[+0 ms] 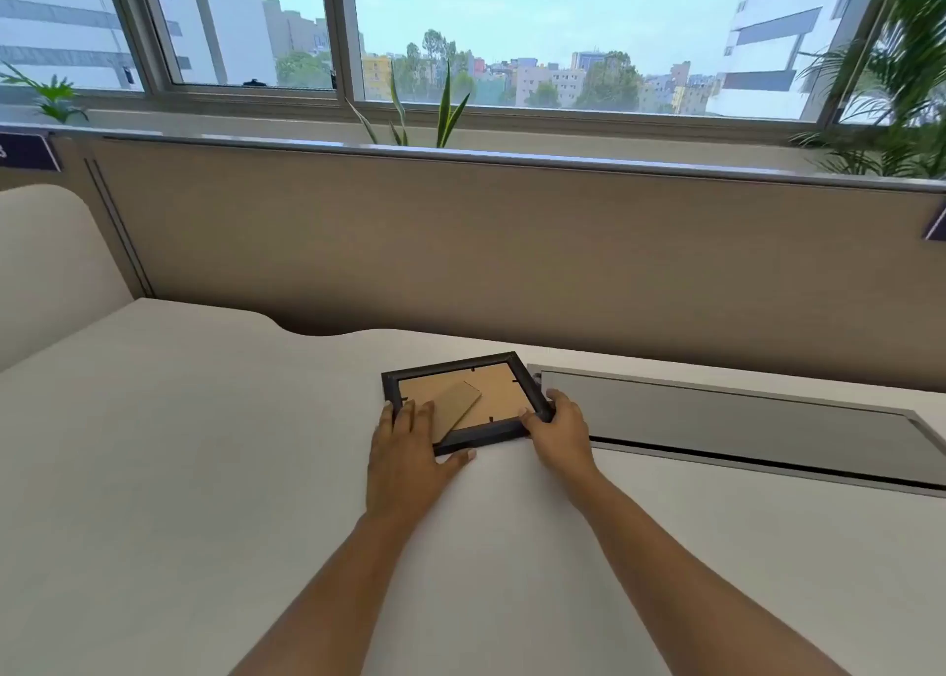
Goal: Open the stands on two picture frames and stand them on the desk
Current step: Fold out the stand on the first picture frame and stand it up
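Frame (494, 391) under left hand (409, 450), right fingers (560, 401) around corner.

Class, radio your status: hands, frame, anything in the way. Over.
Left hand flat on picture frame, right hand gripping its corner. Frame face down on desk, not yet standing. Grey hatch close beside.

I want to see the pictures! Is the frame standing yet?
Not yet. Nothing stands. The picture frame lies face down on the desk, left hand resting on it, right hand gripping its corner. To do: open its stand, prop it up; a second frame isn't in view.
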Available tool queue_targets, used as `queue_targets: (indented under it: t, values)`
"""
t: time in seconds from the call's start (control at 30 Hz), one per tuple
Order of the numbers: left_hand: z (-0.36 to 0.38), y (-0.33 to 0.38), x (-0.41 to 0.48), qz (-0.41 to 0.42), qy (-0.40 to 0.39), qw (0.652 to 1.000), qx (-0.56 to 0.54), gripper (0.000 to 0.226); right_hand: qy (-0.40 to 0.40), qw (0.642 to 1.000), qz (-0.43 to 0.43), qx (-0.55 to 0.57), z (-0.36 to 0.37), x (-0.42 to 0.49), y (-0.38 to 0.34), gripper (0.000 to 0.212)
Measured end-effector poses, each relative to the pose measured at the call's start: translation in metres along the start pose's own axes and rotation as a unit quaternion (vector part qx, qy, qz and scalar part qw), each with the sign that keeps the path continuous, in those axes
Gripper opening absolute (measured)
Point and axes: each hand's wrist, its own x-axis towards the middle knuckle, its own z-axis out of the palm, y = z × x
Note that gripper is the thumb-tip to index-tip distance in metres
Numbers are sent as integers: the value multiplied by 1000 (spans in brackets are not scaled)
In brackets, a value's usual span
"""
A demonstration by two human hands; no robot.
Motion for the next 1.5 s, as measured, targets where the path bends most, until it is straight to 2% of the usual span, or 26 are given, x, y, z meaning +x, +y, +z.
queue_targets:
  t: [0.1, 0.23, 0.37, 0.53, 0.73, 0.87, 1.0, 1.07, 1.13, 1.27, 1.37, 1.5]
  values:
    - [1, 0, -3, -4, 18, 999, 27, 78, -2, 998, 27, 63, -2, -4, -1, 48]
    - [-1, 1, -8, -1, 22, 1000, 0, 75, 9, 988, 63, 139, -4, -7, -4, 39]
    - [-5, 2, -21, -9, 17, 999, -41, 75, 29, 983, 110, 141, -8, -7, -3, 52]
    - [-12, 6, -37, -29, 27, 994, -104, 80, 12, 976, 160, 150, -15, -12, 6, 48]
    - [-20, 9, -64, -49, 36, 981, -184, 84, -22, 957, 178, 227, -32, -28, 15, 34]
    - [-24, 18, -88, -62, 53, 977, -199, 83, -35, 949, 181, 257, -40, -52, 18, 31]
    - [-28, 33, -116, -74, 59, 971, -220, 82, -36, 912, 192, 361, -51, -81, 17, 25]
    - [-33, 41, -132, -74, 64, 967, -235, 78, -29, 898, 185, 398, -57, -97, 16, 21]
    - [-38, 48, -151, -78, 75, 960, -259, 73, -16, 899, 177, 400, -63, -117, 18, 18]
    - [-45, 56, -194, -53, 79, 951, -294, 67, 10, 893, 179, 412, -81, -157, 28, 25]
    - [-48, 57, -228, 8, 47, 967, -251, 67, 19, 890, 183, 418, -97, -190, 35, 28]
    - [-56, 62, -264, 75, 28, 991, -104, 72, 8, 904, 155, 399, -111, -228, 35, 19]
